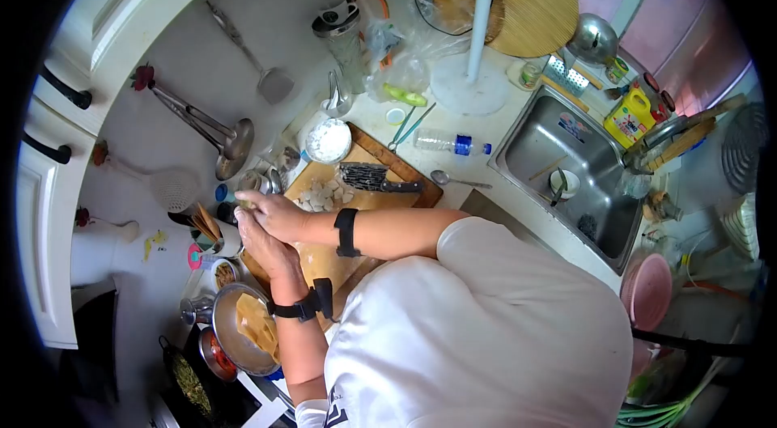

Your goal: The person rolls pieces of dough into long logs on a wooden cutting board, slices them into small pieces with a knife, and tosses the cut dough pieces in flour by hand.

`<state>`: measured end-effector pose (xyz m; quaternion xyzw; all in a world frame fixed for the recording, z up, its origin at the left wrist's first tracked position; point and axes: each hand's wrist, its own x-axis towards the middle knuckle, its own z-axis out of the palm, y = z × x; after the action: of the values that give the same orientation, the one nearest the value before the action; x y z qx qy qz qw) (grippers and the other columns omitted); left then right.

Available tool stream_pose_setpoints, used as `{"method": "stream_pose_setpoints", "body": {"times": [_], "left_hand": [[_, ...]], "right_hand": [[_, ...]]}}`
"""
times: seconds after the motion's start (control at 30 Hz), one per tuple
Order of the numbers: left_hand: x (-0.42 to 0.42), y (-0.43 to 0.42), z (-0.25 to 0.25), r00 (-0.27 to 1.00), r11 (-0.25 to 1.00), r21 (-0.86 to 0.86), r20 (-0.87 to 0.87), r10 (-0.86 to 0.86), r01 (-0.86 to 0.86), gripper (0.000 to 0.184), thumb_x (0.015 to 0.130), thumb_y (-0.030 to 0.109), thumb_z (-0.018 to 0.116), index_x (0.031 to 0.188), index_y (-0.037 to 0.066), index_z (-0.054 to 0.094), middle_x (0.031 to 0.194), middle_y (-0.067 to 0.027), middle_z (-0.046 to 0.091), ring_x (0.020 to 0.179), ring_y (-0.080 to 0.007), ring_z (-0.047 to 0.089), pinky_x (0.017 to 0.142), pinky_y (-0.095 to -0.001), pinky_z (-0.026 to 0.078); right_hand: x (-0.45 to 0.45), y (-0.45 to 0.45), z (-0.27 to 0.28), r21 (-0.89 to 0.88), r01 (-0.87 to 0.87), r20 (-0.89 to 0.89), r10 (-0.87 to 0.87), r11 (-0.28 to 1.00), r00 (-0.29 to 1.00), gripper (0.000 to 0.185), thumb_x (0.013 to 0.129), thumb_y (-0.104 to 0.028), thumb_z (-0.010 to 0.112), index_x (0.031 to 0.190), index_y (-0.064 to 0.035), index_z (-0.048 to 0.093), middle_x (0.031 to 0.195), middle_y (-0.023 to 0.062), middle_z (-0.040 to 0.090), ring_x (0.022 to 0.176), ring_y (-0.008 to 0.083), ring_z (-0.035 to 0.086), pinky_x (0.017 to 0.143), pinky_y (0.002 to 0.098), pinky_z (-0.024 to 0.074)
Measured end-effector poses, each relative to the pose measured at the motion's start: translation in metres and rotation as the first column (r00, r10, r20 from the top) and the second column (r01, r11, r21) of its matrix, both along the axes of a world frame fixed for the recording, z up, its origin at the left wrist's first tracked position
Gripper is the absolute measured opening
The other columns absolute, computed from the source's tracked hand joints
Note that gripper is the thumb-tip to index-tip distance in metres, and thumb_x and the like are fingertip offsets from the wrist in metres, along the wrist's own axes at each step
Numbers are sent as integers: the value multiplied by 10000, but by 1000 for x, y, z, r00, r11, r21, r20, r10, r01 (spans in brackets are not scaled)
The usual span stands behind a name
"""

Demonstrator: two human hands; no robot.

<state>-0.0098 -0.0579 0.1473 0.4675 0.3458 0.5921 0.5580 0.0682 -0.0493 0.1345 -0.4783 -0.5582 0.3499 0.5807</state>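
Both hands met over the far left edge of the tan wooden cutting board with a dark brown edge point(374, 201). Right hand point(279, 218), black strap point(347, 232) on its forearm, had fingers curled in, tips up against the other hand; something small and greenish-brown seemed to show at its fingertips, too small to name, so can't tell whether it was gripping. Left hand point(269, 248), second black strap on that forearm too, lay just beside and touching; its fingers were partly hidden, grip can't be told.

On the board, near the right hand: a loose heap of small white chopped pieces point(325, 195). Beside the heap lay a cleaver with a dark mottled blade and black handle point(376, 179), flat, handle pointing toward the sink side. Round white bowl of white powder point(329, 162) sat at the board's upper corner.

Near the left forearm: a large round steel basin point(224, 324) with tan folded sheets point(256, 327) inside; smaller metal bowl with red contents just beside it.

Other side of the board: steel spoon point(461, 180) on the counter, clear plastic bottle with blue label point(452, 142) lying on its side, then rectangular stainless sink point(600, 154) holding a small white bowl.
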Motion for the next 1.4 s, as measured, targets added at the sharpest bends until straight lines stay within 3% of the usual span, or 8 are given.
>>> {"method": "stream_pose_setpoints", "body": {"times": [0.3, 0.43, 0.57, 0.63, 0.8, 0.97, 1.3, 1.4], "left_hand": [[-9, 6, 7, 998, 993, -105, 40, -45, 49, 317, 984, 260, 602, 783, 52, 472, 647, -80, 526, 566, -178, 542, 553, -314, 479], [-3, -8, 21, 987, 976, -157, 75, -140, 150, 311, 1007, 275, 563, 809, 48, 486, 656, -75, 528, 565, -186, 546, 534, -318, 483], [-1, -5, 20, 990, 981, -137, 47, -135, 140, 352, 1022, 322, 540, 785, 70, 474, 594, -42, 473, 495, -155, 466, 465, -297, 408], [-5, -7, 26, 955, 948, -174, 180, -237, 268, 404, 1029, 363, 524, 735, 100, 437, 530, -13, 384, 441, -126, 366, 422, -287, 321], [-16, -7, 24, 920, 921, -118, 178, -348, 371, 419, 1025, 391, 520, 740, 91, 450, 551, -17, 378, 477, -130, 365, 457, -291, 336], [-24, -18, 31, 844, 850, 105, -228, -485, 516, 372, 931, 334, 664, 926, -26, 567, 984, -210, 657, 1037, -330, 631, 913, -448, 502], [-16, -20, 33, 968, 966, -94, 92, -233, 242, 176, 989, 227, 601, 920, 81, 531, 647, -17, 467, 601, -161, 480, 619, -341, 456], [-16, -15, 29, 942, 949, -157, 242, -231, 273, 340, 1031, 281, 526, 742, 128, 433, 500, 30, 304, 431, -121, 297, 463, -305, 299]], "right_hand": [[42, -22, -18, -189, -654, -459, 523, 732, 718, 473, 774, -383, 847, 986, -19, 631, 973, 118, 663, 815, 171, 664, 675, 307, 554], [45, -16, -34, -411, -744, -253, 719, 527, 648, 343, 770, -225, 821, 964, -8, 639, 794, 62, 665, 673, 154, 636, 631, 276, 545], [36, -24, -30, -444, -497, 178, 618, 745, 766, 341, 777, -325, 769, 914, -54, 614, 764, 136, 663, 641, 251, 659, 590, 345, 542], [19, -18, -58, 189, -384, 628, 190, 904, 755, 328, 791, -374, 721, 928, -106, 592, 737, 154, 646, 632, 333, 639, 594, 422, 526], [24, -27, -51, 142, -394, 542, 261, 908, 799, 270, 809, -308, 722, 928, -105, 590, 662, 133, 610, 569, 320, 603, 534, 427, 487], [52, -29, -3, -349, -856, -376, 779, 382, 501, 277, 765, -238, 826, 838, -60, 627, 615, 21, 562, 510, 123, 542, 465, 288, 449], [22, -35, -42, -247, -522, -22, 534, 816, 845, 321, 800, -253, 775, 1010, -35, 668, 831, 128, 710, 737, 220, 704, 687, 333, 558], [13, -32, -57, 155, -321, 409, 235, 934, 881, 265, 823, -323, 725, 905, -81, 657, 787, 177, 684, 776, 352, 688, 695, 383, 548]]}}
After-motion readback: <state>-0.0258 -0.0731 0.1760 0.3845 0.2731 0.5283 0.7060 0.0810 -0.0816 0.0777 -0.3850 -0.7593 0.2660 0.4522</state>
